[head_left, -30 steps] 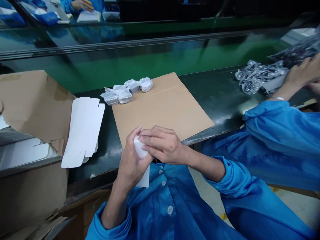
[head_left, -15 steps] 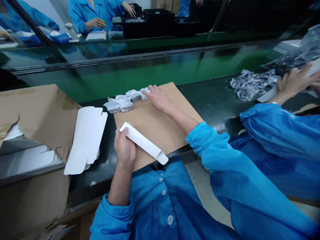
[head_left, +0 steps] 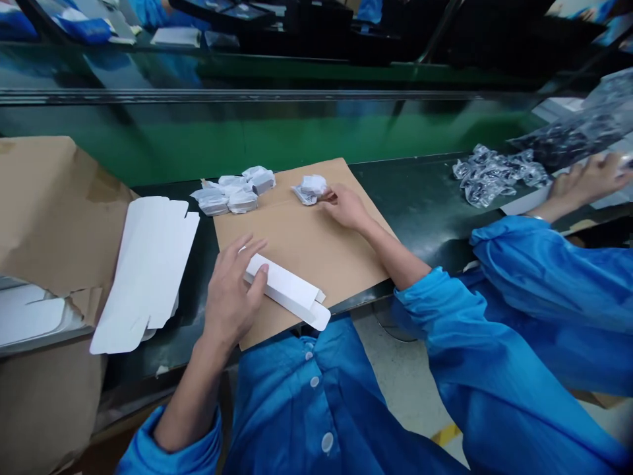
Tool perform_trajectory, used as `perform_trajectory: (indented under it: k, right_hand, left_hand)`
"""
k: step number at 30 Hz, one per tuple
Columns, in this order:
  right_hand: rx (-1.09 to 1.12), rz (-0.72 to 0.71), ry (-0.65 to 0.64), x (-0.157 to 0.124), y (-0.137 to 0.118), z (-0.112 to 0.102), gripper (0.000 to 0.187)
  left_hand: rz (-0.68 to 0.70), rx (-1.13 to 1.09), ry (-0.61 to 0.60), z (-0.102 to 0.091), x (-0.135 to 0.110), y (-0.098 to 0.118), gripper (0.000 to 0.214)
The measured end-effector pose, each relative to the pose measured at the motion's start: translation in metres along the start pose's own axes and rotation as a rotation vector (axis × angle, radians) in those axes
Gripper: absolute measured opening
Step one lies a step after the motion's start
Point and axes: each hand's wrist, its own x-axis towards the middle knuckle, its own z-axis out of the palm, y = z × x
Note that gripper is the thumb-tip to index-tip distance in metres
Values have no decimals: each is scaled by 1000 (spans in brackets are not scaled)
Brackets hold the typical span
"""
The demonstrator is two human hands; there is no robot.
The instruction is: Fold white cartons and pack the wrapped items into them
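My left hand point(head_left: 233, 290) lies over the far end of a long, narrow white box point(head_left: 284, 287), fingers lifted and spread, thumb against its top. The box rests on a brown cardboard sheet point(head_left: 297, 241), its nearer end open with flaps sticking out. My right hand point(head_left: 347, 206) pinches the edge of a small packet wrapped in thin white material point(head_left: 310, 189) at the back of the sheet; what is inside cannot be seen. Left of it sits a cluster of several similar wrapped packets point(head_left: 235, 191).
Flat white box blanks point(head_left: 146, 270) lie stacked to the left beside a torn brown carton point(head_left: 54, 218). At the right, a co-worker's hand point(head_left: 588, 181) is near clear-bagged items point(head_left: 497, 175) on the dark bench. A green panel point(head_left: 247, 142) runs along the back.
My right hand has drawn one wrapped packet rightward, away from the cluster. My left hand has loosened from the white box, and its fingers have spread. The view has tilted down slightly.
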Motion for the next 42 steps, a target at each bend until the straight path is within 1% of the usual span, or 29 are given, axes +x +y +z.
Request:
perform_trajectory:
  k: [2,4,5,6,7,9,10,11,12,13,15,16,17,18,19,21,23,25,27,29,31,32,34,36,37,38,39,40,42]
  right_hand:
    - [54,117,35,11,-10,1,34]
    - [104,231,81,24,-21,-2,34]
    - [122,253,113,31,-25,-6,32]
    - [137,229,136,37,-28,-10,34]
    - [161,166,134,43,-30,-15,40]
    - [252,21,57,56,-31,-22,54]
    - [303,-26,-3,62,-30,-23,56]
    - [347,-39,-54,67,-30,-24,53]
    - [380,-26,-76,71,-29,-24,47]
    - [400,-4,-68,73,-29,-24,40]
    - [436,37,5,70,-26,-26,29]
    - [507,67,44,66,-25,-28,28]
    - [621,100,65,60,-23,-32,28]
    - [772,130,58,52,-21,-35,31]
    - [943,153,20,44,-21,-39,33]
    - [1253,168,-118,27,-23,-46,33]
    - [1396,155,-249,12,-29,-51,34]
    - [1434,165,-319,0,-39,-53,37]
    - [1410,185,-328,-11,-49,-54,38]
    - [1324,185,-308,-25,-58,-56,41]
    - [1122,166,-197,-42,-66,-60,42]
    - [987,136,-121,-51,-69,-62,41]
    - [726,8,-19,-69,-75,-66,36]
    - [543,-152,-9,-85,-79,-67,41]
    - [484,-205,-27,-91,-79,-67,42]
    - [437,-226,-33,-97,-78,-65,40]
    - [397,-215,-19,-102,-75,-63,38]
    - [355,-183,0,-107,-69,-60,37]
    - [247,-95,14,-118,-52,-53,37]
  left_hand:
    - [91,19,-90,2,29,11,39]
    - [114,57,-184,7,64,18,45]
    - [92,84,-238,12,83,20,48]
    - [52,113,-291,17,101,20,49]
    - [6,140,-335,23,117,20,50]
    - [-85,185,-379,38,144,17,48]
    - [-120,201,-378,47,153,15,47]
    - [-150,212,-366,55,160,13,46]
    - [-173,217,-348,63,164,12,48]
    - [-193,216,-327,70,166,11,50]
    - [-212,195,-272,78,164,10,59]
    - [-207,176,-240,79,162,9,66]
    - [-191,157,-211,78,160,9,74]
    - [-157,124,-188,75,158,9,84]
    - [-101,73,-176,72,156,8,92]
    - [40,-75,-202,65,154,7,103]
    - [129,-255,-262,60,151,7,105]
    - [131,-426,-323,56,145,10,99]
    - [105,-582,-353,51,134,15,85]
    - [60,-684,-360,45,120,22,67]
    - [-43,-748,-352,39,105,27,59]
    - [-114,-777,-349,36,97,29,58]
    - [-248,-829,-368,32,84,30,58]
    - [-318,-846,-418,30,72,29,59]
    - [-320,-833,-451,30,65,27,62]
    - [-296,-792,-474,29,58,25,67]
    - [-242,-714,-491,28,51,22,74]
    - [-154,-593,-507,26,42,18,81]
    - [91,-261,-549,21,24,6,87]
